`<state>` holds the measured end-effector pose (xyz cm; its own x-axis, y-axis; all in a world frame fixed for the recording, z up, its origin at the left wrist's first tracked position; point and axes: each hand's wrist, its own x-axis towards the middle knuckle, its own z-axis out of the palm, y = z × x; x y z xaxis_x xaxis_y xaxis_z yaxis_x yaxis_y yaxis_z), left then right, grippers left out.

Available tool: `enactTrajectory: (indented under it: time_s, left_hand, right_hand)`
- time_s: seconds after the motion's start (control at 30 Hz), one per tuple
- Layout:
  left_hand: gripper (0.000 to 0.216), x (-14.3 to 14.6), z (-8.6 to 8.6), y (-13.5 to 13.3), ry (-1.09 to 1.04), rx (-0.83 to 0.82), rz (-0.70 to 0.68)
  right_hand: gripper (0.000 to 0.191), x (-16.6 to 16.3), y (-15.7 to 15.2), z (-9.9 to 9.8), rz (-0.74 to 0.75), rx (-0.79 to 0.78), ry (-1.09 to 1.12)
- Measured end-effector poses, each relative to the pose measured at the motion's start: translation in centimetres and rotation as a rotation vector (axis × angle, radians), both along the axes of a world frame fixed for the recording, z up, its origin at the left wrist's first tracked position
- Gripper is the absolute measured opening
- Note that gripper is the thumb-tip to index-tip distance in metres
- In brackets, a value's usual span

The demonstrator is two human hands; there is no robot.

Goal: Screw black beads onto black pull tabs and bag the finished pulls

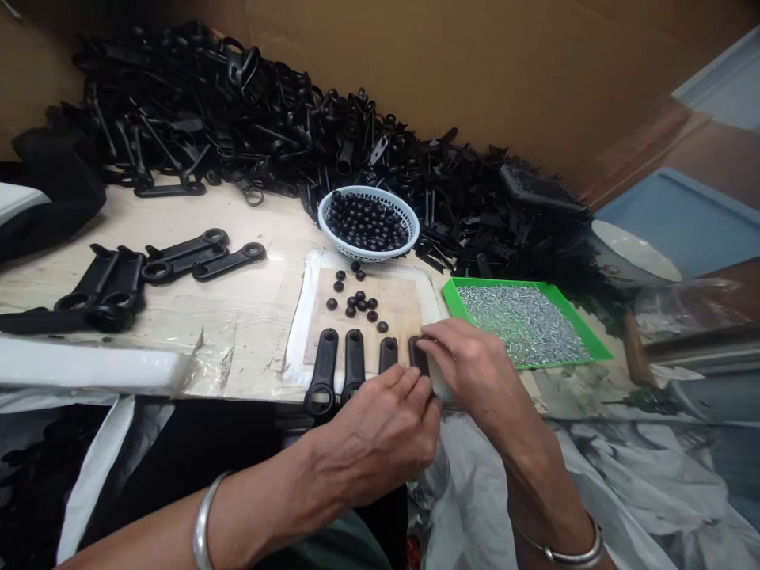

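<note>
Handle point(418, 353) pinched at top in right hand point(475, 366) grip; left hand point(380, 427) covers its lower end, grip unclear.

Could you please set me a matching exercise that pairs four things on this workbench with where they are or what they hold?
1. white basket
2. green tray
3. row of black handles
4. heap of black parts

a. piled against the cardboard wall
b. holds small silver pieces
c. side by side, at the left hand and right hand
d. holds black beads

Pairs: 1-d, 2-b, 3-c, 4-a
</note>
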<state>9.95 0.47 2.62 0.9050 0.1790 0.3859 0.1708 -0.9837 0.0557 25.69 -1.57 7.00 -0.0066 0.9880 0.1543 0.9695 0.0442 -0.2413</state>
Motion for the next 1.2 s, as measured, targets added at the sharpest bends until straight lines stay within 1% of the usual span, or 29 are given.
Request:
enactTrajectory:
  time_s: [0.2, 0.3, 0.4, 0.5, 0.63, 0.73, 0.77, 0.83, 0.9, 0.93, 1.03, 1.1, 1.2]
  left_hand:
    - [0.018, -0.2, 0.3, -0.1, 0.035, -0.007, -0.011]
    - [0.02, -0.3, 0.5, -0.2, 0.061, -0.022, -0.014]
    - [0.018, -0.3, 0.7, -0.1, 0.055, -0.014, -0.017]
    - [0.014, -0.3, 0.7, 0.0, 0.038, -0.006, -0.016]
    - [0.012, -0.3, 0.5, 0.0, 0.02, -0.011, -0.006]
    - [0.014, -0.4, 0.4, -0.1, 0.006, -0.008, -0.001]
    - [0.014, -0.5, 0.5, -0.1, 0.005, -0.01, -0.004]
    - [0.014, -0.7, 0.7, 0.0, -0.002, -0.016, -0.014]
    - [0.013, -1.2, 1.0, 0.1, -0.012, -0.012, -0.012]
    - [0.014, -1.5, 1.1, 0.1, -0.02, -0.003, -0.003]
    - [0.017, -2.5, 1.3, 0.2, -0.026, 0.047, 0.049]
    - [0.022, -3.1, 1.2, 0.2, 0.006, 0.077, 0.082]
    - [0.024, -3.5, 0.7, 0.2, 0.044, 0.106, 0.104]
  right_hand:
    - [0.012, -0.2, 0.2, 0.3, 0.032, -0.078, -0.185]
    - [0.013, -0.4, 0.3, 0.4, 0.041, -0.088, -0.245]
    - [0.013, -0.4, 0.3, 0.2, 0.068, -0.069, -0.21]
    - [0.009, -0.2, 0.4, 0.0, 0.053, -0.055, -0.151]
    - [0.004, 0.2, 0.3, 0.3, 0.031, -0.096, -0.058]
    - [0.019, 0.3, 0.6, 0.9, 0.044, -0.062, -0.088]
    - [0.022, 0.2, 0.8, 1.2, 0.053, -0.04, -0.112]
    - [0.019, -0.1, 1.6, 1.6, 0.088, -0.029, -0.15]
    - [0.015, -0.7, 2.8, 1.9, 0.129, -0.079, -0.172]
    - [0.017, -1.0, 3.4, 1.9, 0.139, -0.114, -0.183]
    - [0.024, -1.7, 5.3, 1.6, 0.126, -0.227, -0.193]
    - [0.021, -2.0, 6.2, 1.1, 0.115, -0.278, -0.18]
    - [0.014, -1.9, 6.8, 0.6, 0.104, -0.306, -0.166]
